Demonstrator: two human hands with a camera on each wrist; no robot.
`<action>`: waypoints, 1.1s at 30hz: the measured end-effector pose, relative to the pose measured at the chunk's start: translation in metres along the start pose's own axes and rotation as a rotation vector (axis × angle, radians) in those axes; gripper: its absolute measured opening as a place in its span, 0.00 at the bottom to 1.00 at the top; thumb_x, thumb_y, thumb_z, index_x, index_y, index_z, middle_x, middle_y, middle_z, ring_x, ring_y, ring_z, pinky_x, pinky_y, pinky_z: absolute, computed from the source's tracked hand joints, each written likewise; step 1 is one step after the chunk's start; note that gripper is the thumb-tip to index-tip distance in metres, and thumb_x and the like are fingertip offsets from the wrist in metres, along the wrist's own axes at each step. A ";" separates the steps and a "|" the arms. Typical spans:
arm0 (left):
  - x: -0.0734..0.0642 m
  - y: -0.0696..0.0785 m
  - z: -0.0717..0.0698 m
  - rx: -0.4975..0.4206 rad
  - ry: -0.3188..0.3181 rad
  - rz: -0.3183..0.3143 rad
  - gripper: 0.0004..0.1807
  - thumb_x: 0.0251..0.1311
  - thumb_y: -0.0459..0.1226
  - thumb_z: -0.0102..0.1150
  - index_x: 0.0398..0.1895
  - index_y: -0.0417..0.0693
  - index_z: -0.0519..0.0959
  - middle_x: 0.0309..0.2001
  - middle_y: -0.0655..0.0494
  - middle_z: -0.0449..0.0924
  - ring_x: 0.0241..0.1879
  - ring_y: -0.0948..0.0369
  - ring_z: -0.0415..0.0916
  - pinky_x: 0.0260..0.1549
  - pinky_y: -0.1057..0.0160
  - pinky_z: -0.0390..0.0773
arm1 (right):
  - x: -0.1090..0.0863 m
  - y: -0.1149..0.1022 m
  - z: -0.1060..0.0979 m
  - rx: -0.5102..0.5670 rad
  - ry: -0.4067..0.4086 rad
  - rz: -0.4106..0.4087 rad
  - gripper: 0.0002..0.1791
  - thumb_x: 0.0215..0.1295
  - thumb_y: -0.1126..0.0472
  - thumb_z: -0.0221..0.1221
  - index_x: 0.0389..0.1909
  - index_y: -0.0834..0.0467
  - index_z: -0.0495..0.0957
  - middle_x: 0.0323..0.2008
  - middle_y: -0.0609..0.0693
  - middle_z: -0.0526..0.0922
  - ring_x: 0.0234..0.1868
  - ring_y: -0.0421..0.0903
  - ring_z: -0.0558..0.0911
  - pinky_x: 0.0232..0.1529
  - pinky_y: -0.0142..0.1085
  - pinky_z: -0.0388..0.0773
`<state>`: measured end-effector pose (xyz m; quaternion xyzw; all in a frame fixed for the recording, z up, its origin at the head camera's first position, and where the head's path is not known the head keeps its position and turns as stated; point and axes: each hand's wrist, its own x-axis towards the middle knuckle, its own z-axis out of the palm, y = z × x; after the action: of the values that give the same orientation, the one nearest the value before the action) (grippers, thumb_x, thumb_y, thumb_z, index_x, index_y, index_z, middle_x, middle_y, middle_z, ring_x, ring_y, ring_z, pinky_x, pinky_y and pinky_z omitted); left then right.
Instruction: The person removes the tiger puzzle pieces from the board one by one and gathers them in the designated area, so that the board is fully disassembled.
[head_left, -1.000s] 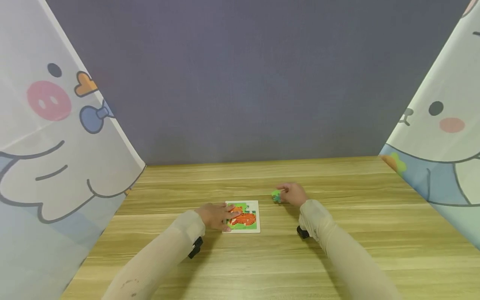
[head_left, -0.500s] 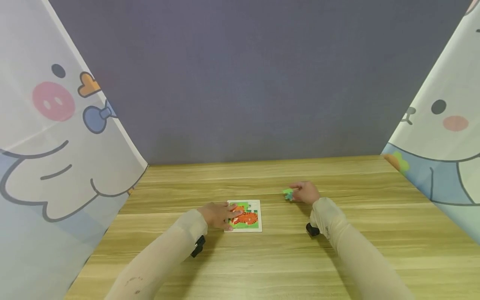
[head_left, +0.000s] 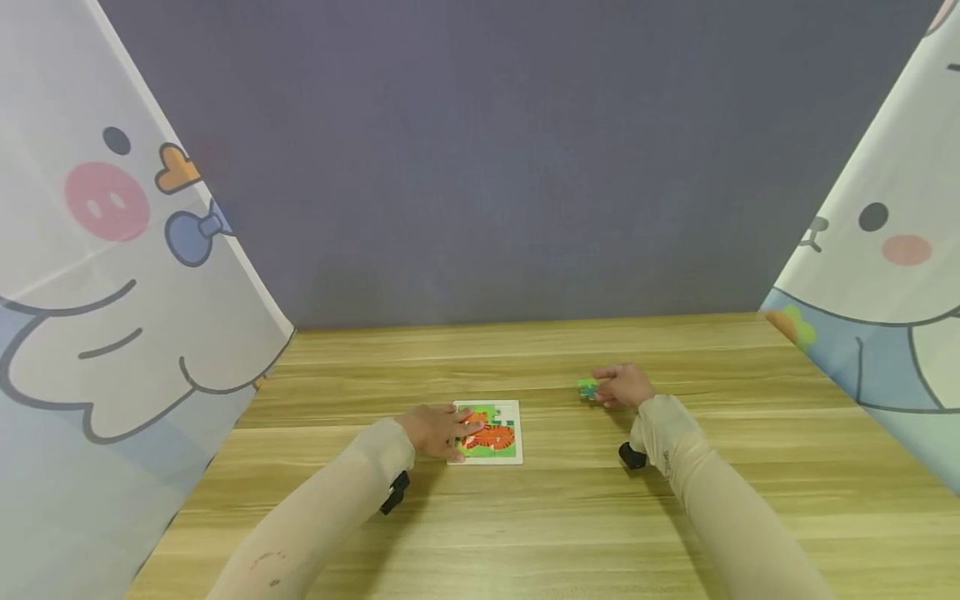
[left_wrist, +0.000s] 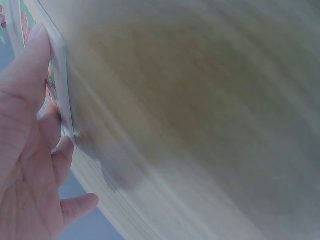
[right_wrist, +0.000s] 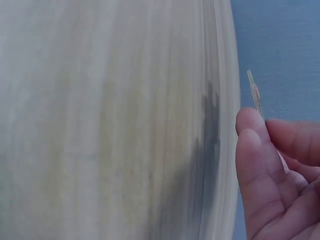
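Note:
A small jigsaw puzzle with an orange tiger on green (head_left: 493,437) lies flat on the wooden table, bordered by a white frame (head_left: 519,442). White backing shows in its upper right corner. My left hand (head_left: 433,432) rests on the puzzle's left side with fingers spread, covering part of the picture; the left wrist view has its thumb over the frame's edge (left_wrist: 61,75). Off to the right, my right hand (head_left: 626,386) pinches a green and teal puzzle piece (head_left: 587,389) between thumb and fingers. Seen edge-on in the right wrist view, the piece (right_wrist: 254,90) looks thin, its lower part hidden by the fingertips.
The wood-grain table (head_left: 495,533) reaches back to a dark grey panel (head_left: 480,167). Cartoon-printed white panels stand at the left (head_left: 60,275) and right (head_left: 885,283). A black wrist device (head_left: 632,455) sits under the right cuff.
My right hand has moved to the right, away from the puzzle, with the piece pinched in it. My left hand stays on the puzzle.

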<state>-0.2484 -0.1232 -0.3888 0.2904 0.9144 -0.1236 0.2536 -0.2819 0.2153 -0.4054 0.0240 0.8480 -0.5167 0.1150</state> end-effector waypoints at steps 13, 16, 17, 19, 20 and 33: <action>-0.004 0.000 -0.001 0.017 -0.007 -0.015 0.40 0.67 0.60 0.49 0.80 0.70 0.51 0.80 0.64 0.46 0.78 0.60 0.46 0.43 0.63 0.78 | 0.003 0.005 -0.001 0.008 0.001 0.052 0.23 0.70 0.75 0.51 0.64 0.80 0.65 0.28 0.50 0.85 0.22 0.35 0.81 0.25 0.28 0.81; -0.004 0.000 -0.001 0.012 -0.007 -0.018 0.40 0.66 0.60 0.49 0.80 0.70 0.51 0.80 0.64 0.45 0.78 0.60 0.45 0.39 0.63 0.78 | 0.003 0.004 -0.001 0.005 0.000 0.055 0.23 0.70 0.75 0.51 0.63 0.81 0.65 0.27 0.50 0.84 0.21 0.35 0.81 0.25 0.28 0.81; -0.004 0.000 -0.001 0.013 -0.006 -0.020 0.40 0.66 0.60 0.49 0.80 0.70 0.51 0.80 0.65 0.45 0.78 0.60 0.45 0.38 0.63 0.77 | 0.002 0.004 -0.001 0.007 0.002 0.060 0.23 0.70 0.75 0.51 0.63 0.81 0.65 0.26 0.50 0.85 0.20 0.34 0.81 0.24 0.28 0.81; -0.003 0.001 -0.001 0.015 -0.006 -0.024 0.39 0.66 0.60 0.50 0.79 0.71 0.51 0.80 0.65 0.45 0.78 0.61 0.45 0.38 0.63 0.78 | 0.002 0.004 -0.001 0.011 0.004 0.071 0.23 0.70 0.75 0.51 0.63 0.81 0.65 0.25 0.49 0.84 0.20 0.34 0.81 0.24 0.28 0.81; -0.003 0.001 -0.001 0.019 -0.005 -0.025 0.39 0.67 0.60 0.49 0.79 0.71 0.51 0.80 0.65 0.45 0.78 0.61 0.46 0.39 0.63 0.78 | 0.002 0.004 -0.001 0.013 0.004 0.075 0.23 0.70 0.75 0.51 0.63 0.81 0.65 0.25 0.49 0.84 0.20 0.34 0.81 0.24 0.27 0.80; -0.002 0.001 0.000 -0.005 0.004 -0.016 0.39 0.67 0.59 0.50 0.79 0.71 0.51 0.80 0.65 0.45 0.78 0.60 0.45 0.34 0.64 0.76 | 0.007 0.012 -0.004 0.038 -0.021 0.076 0.25 0.68 0.76 0.52 0.64 0.82 0.62 0.21 0.48 0.81 0.18 0.35 0.79 0.22 0.26 0.79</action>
<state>-0.2464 -0.1235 -0.3874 0.2825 0.9175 -0.1228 0.2516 -0.2874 0.2239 -0.4159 0.0529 0.8352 -0.5284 0.1432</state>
